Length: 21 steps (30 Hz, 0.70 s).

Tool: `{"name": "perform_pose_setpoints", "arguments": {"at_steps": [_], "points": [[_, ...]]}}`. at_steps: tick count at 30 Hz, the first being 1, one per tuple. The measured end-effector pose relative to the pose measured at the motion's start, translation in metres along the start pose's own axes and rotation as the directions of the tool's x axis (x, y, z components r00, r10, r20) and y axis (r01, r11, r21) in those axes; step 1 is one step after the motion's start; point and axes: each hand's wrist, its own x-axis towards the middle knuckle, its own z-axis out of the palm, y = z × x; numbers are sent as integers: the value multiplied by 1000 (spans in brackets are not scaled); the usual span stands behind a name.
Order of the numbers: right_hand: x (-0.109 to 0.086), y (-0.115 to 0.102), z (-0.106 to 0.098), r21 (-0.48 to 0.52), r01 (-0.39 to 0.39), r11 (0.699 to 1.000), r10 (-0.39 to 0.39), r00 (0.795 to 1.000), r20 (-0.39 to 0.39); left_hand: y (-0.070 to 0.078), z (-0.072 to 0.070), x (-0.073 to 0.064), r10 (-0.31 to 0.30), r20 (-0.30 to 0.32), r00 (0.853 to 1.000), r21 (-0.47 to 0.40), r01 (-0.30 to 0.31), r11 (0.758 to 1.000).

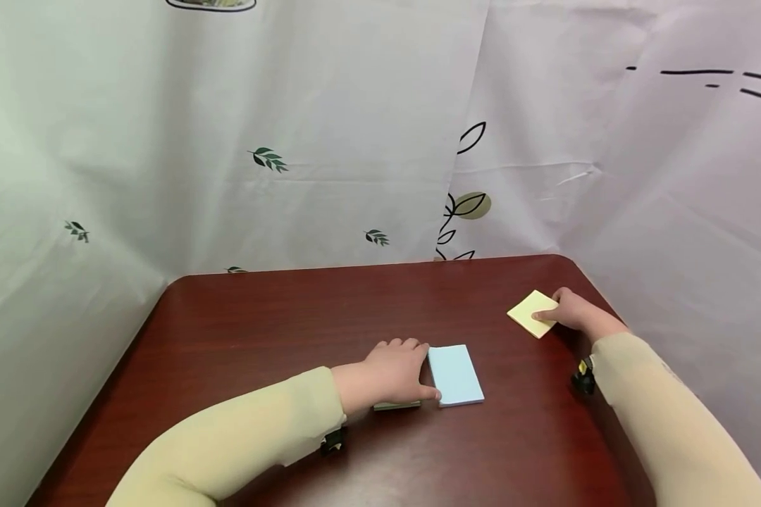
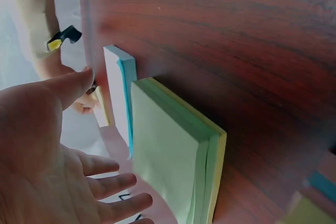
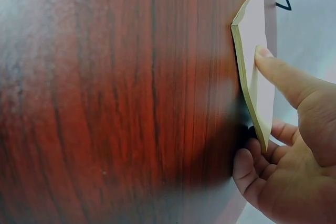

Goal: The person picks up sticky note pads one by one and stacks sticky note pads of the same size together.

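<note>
In the head view my left hand [image 1: 396, 370] spans the left side of a light-blue sticky note pad [image 1: 456, 375], thumb and fingers spread at its edge. Beneath that hand, mostly hidden there, lies a stack of green sticky note pads [image 2: 168, 140] with a yellow layer at its bottom, plain in the left wrist view. At the far right of the table, my right hand [image 1: 571, 310] pinches a thin yellow sticky note pad [image 1: 533, 314]. Its thumb presses on the pad's face while the other fingers curl at the edge and underneath, as the right wrist view [image 3: 299, 140] shows.
Everything lies on a dark red-brown wooden table [image 1: 279, 317]. Pale printed curtains [image 1: 330, 127] hang behind and beside it. Blurred blue and yellow blocks [image 2: 317, 195] show at the lower right corner of the left wrist view.
</note>
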Motion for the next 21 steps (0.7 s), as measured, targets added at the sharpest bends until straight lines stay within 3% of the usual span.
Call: {"name": "perform_pose_setpoints", "arguments": {"at_steps": [9, 21], "points": [[-4, -4, -1, 20, -17, 1000, 17, 1000, 4, 4, 4, 14, -26, 21, 999, 53, 25, 998], [-3, -5, -2, 12, -23, 1000, 23, 1000, 5, 6, 13, 20, -7, 26, 1000, 74, 5, 997]]}}
